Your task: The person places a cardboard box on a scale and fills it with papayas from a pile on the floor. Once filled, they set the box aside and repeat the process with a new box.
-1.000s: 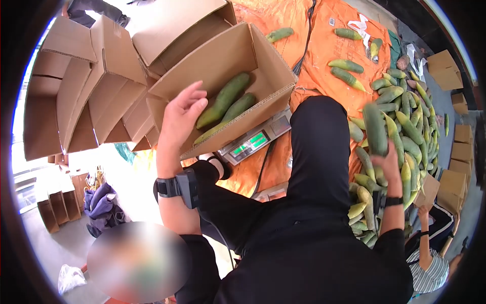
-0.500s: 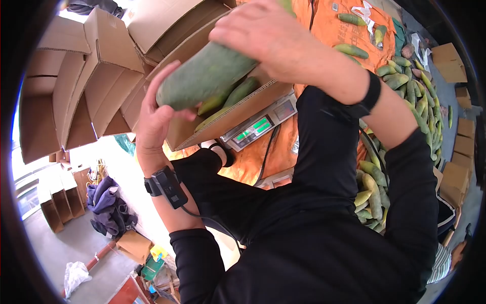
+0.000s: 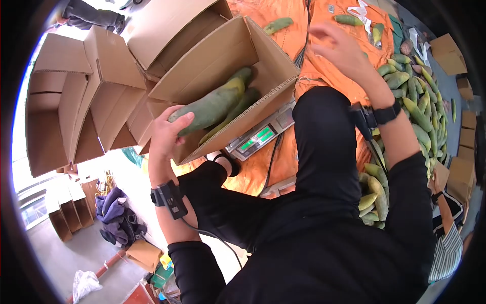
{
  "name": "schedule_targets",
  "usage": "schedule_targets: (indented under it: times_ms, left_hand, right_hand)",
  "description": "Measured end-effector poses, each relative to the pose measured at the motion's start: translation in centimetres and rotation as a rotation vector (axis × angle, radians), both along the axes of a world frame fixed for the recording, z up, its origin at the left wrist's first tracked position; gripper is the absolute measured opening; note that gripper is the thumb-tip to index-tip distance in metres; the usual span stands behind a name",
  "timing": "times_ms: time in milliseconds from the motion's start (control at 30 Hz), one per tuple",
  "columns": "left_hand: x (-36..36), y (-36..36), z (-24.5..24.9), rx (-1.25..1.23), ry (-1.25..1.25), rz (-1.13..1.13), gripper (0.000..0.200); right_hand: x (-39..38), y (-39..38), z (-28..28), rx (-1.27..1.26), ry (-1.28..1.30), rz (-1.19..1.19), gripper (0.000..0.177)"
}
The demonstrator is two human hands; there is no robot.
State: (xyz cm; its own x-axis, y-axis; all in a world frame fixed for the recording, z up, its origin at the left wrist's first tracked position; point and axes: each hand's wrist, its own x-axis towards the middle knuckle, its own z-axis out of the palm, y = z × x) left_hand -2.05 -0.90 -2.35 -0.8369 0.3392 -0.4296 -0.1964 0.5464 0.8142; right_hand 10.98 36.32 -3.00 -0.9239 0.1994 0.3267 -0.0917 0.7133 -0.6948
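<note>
My left hand (image 3: 167, 133) is curled round the near end of a large green radish (image 3: 210, 107), thumb on top. That radish lies slanted inside an open cardboard box (image 3: 202, 55), its far end over other radishes (image 3: 245, 104). Beneath the box is a scale (image 3: 263, 133) with a lit green display, partly hidden by the box. To the right of the box my right hand (image 3: 344, 53) is raised over the orange sheet, holding nothing, fingers apart and slightly blurred.
Open cardboard boxes (image 3: 114, 66) stand close on the left. A radish pile (image 3: 428, 101) spreads along the right, with more radishes (image 3: 374, 190) beside my knee. Loose radishes (image 3: 278, 25) lie on the orange sheet (image 3: 324, 12). Another person's striped sleeve (image 3: 448, 256) shows at lower right.
The large radish has gone down into the box, its near end still in my left hand. My right hand has let go of it and moved right, away from the box.
</note>
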Motion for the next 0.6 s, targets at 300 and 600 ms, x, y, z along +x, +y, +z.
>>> schedule_targets:
  times_ms: [300,600]
  left_hand:
    - [-0.8,4.0,-4.2,-0.064,-0.203,-0.197,0.048]
    - [0.0,4.4,-2.8,-0.348,0.090,-0.150,0.043]
  right_hand:
    - [24.8,8.6,-18.3,0.046,-0.711,-0.579,0.030]
    - [44.2,6.0,-24.4,0.061,-1.160,-0.765,0.036]
